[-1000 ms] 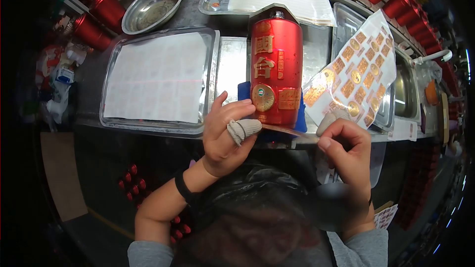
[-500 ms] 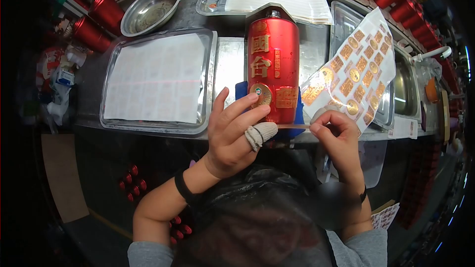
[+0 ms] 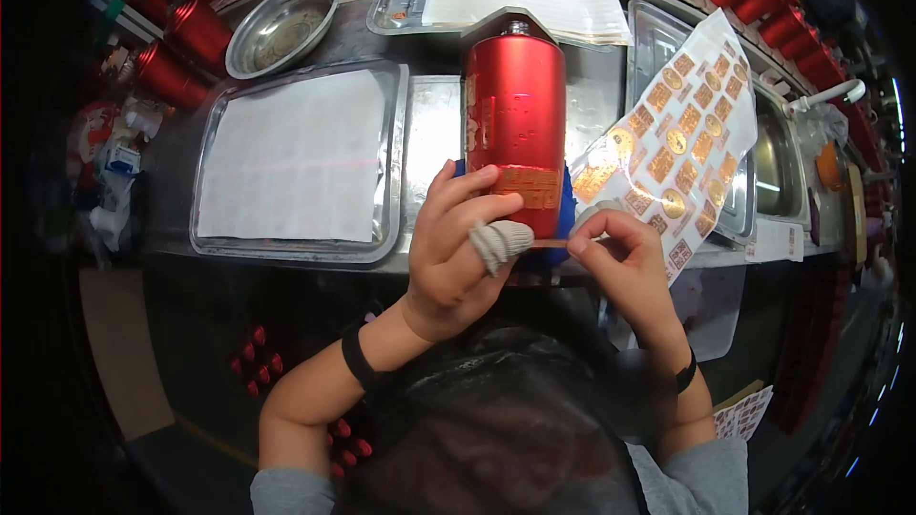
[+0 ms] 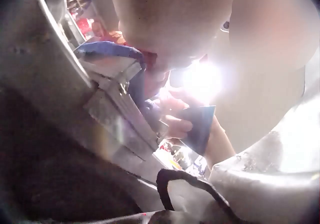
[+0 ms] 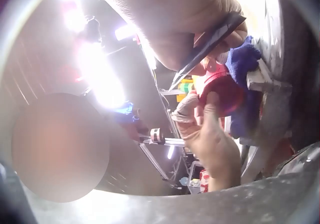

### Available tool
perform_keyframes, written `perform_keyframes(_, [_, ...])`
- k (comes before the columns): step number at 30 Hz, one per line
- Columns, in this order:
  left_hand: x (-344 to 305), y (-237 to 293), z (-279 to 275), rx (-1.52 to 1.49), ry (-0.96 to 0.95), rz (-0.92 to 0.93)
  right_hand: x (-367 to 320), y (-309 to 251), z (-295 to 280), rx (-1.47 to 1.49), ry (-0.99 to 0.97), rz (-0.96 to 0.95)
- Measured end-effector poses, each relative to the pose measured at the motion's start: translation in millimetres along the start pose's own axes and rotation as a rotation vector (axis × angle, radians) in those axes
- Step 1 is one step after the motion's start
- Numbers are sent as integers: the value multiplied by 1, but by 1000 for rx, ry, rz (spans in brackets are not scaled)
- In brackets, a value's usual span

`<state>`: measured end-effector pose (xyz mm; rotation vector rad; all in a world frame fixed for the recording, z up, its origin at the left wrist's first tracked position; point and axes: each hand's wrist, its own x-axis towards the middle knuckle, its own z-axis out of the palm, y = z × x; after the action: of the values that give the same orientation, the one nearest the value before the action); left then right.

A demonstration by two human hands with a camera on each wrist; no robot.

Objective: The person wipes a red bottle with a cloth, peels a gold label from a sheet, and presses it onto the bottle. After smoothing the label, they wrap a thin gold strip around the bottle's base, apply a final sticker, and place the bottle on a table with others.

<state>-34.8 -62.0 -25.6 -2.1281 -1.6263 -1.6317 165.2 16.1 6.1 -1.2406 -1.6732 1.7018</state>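
A red bottle (image 3: 516, 86) lies on its side, cap away from me, in an angular holder over a blue cloth (image 3: 567, 200). Gold lettering shows at its left edge and a gold label (image 3: 530, 187) near its base. My left hand (image 3: 458, 257) grips the base end, its thumb on the bottom in the right wrist view; one finger wears a ribbed fabric cot (image 3: 500, 244). A thin reddish strip (image 3: 550, 243) runs across the base to my right hand (image 3: 625, 262), whose thumb and forefinger pinch its end. In the right wrist view a dark flat blade-like piece (image 5: 212, 44) shows at that hand.
On the right lies a sheet of gold stickers (image 3: 682, 133), beside a sink (image 3: 778, 172). A tray (image 3: 389, 181) with a white sheet stands left, a metal bowl (image 3: 283, 27) behind it. At the back is another tray (image 3: 386, 10) with strips. Red bottles line the edges.
The bottle has turned leftward, so its large gold characters have moved to the left edge. My left hand has moved onto the base, and my right hand has drawn left with the strip.
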Motion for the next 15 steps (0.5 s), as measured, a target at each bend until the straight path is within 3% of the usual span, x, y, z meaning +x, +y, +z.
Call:
perform_keyframes(7, [-28, -11, -15, 16, 2, -102, -12, -20, -1, 62, -18, -58])
perform_keyframes(15, [-13, -3, -17, 65, -56, -4, -2, -4, -1, 33, 2, -35])
